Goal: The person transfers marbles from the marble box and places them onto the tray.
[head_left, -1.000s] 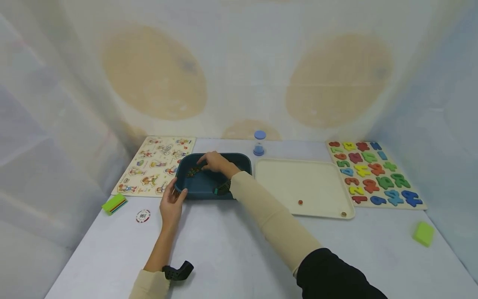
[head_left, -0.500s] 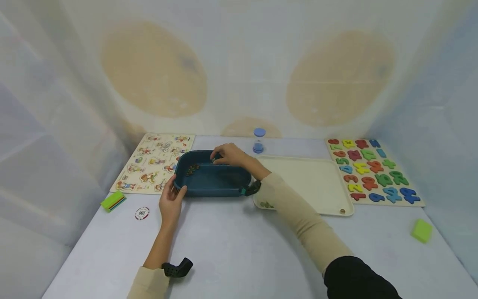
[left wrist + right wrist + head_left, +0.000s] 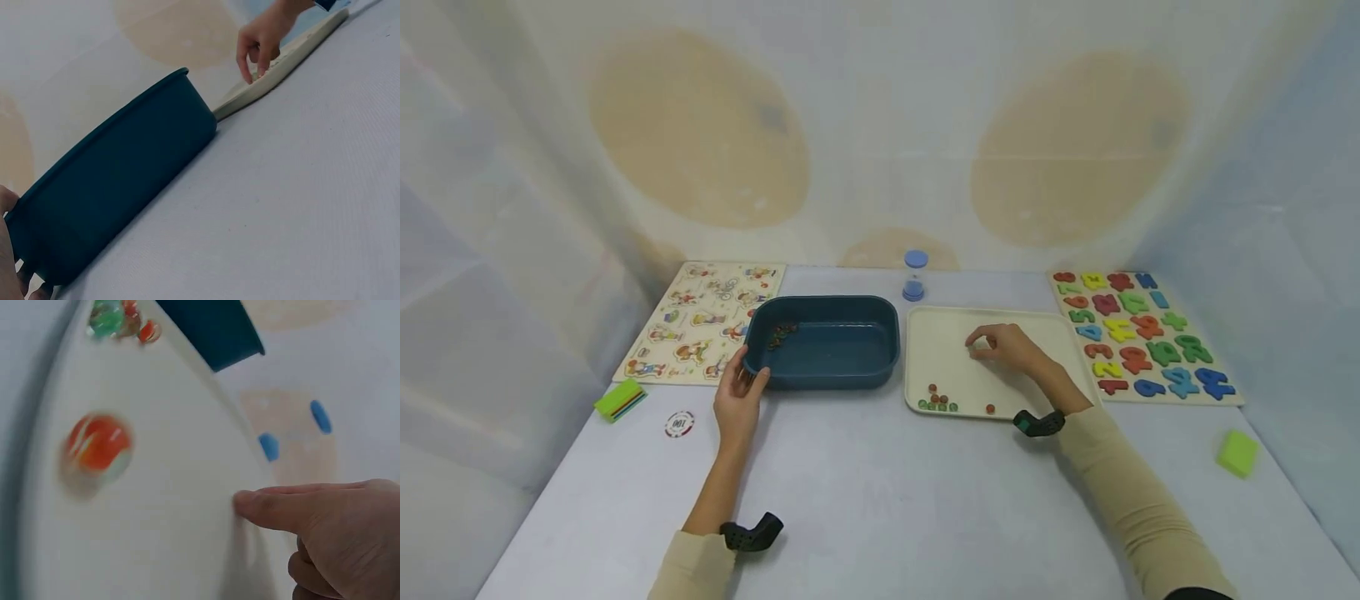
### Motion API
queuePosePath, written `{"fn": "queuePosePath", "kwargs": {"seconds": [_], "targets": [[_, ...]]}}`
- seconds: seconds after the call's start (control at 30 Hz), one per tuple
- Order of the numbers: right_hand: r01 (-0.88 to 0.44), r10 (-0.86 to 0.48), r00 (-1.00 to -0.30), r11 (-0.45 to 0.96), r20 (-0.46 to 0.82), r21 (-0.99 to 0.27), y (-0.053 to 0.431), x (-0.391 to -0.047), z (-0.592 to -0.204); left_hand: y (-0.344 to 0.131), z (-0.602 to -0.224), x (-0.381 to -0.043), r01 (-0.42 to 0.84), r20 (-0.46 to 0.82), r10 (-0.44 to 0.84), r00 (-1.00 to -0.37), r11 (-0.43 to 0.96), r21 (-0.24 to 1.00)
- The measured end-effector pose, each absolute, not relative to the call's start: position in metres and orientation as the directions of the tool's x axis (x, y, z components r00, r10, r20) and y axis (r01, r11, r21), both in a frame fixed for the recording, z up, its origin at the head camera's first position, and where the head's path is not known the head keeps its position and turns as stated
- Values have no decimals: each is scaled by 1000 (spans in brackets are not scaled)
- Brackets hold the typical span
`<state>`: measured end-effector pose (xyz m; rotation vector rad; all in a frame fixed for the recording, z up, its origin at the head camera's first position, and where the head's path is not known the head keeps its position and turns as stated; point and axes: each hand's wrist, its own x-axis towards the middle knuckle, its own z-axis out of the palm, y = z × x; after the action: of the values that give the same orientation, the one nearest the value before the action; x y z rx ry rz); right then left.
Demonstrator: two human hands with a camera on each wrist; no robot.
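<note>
My left hand (image 3: pixel 739 408) grips the near left corner of a dark teal plastic tub (image 3: pixel 827 380), thumb on its front and fingers along its left end. Several small glass marbles (image 3: pixel 780 335) lie at the tub's left inside. Over the cream tray (image 3: pixel 940 346), my right hand (image 3: pixel 1011 348) pinches with thumb and index finger; a small marble barely shows at the tips. In the right wrist view those fingertips come low over the tray. Green and orange marbles (image 3: pixel 937 402) cluster at the tray's near left corner, and a single orange marble (image 3: pixel 100 445) sits apart along its near edge.
A picture puzzle board (image 3: pixel 700 321) lies behind the tub at left, a number puzzle board (image 3: pixel 1138 354) right of the tray. A blue-capped sand timer (image 3: pixel 914 275) stands at the back. A poker chip (image 3: pixel 680 424) and green blocks (image 3: pixel 620 400) (image 3: pixel 1237 453) lie at the sides.
My right hand has lifted from inside the tub and moved right, over the tray, uncovering the marbles there. The left hand keeps its grip on the tub.
</note>
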<state>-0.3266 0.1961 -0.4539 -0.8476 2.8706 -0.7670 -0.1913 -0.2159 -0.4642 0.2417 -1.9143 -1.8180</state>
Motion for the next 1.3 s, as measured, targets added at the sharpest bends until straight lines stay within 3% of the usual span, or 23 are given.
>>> {"fn": "queuePosePath", "kwargs": {"seconds": [0.13,0.3,0.5,0.6,0.73,0.9,1.13,1.3], "targets": [[-580,-571,-799,649,187,-492,157,-333,-436,-217,-463,-190,193,222,-446,-867,109,975],[-712,-690,-672,504,269,-489,61,-351,-411,-221,-474,-195,175,197,-450,-871,92,980],[-759,-796,-592,498,126,-419,-42,-369,-412,-223,-486,-198,159,181,-449,-875,86,983],[-726,-769,-637,578,47,-372,-69,-373,-419,-223,-487,-199,163,184,-443,-878,85,983],[-634,-686,-727,688,-31,-353,-86,-376,-429,-223,-486,-199,167,187,-437,-880,83,982],[-607,-654,-755,724,-48,-326,-92,-378,-439,-225,-485,-200,177,199,-434,-879,90,980],[-687,-731,-683,644,-4,-336,-84,-377,-441,-225,-485,-200,180,200,-418,-886,88,980],[-743,-754,-630,514,186,-429,-44,-363,-418,-225,-484,-199,170,187,-429,-884,79,982]]}}
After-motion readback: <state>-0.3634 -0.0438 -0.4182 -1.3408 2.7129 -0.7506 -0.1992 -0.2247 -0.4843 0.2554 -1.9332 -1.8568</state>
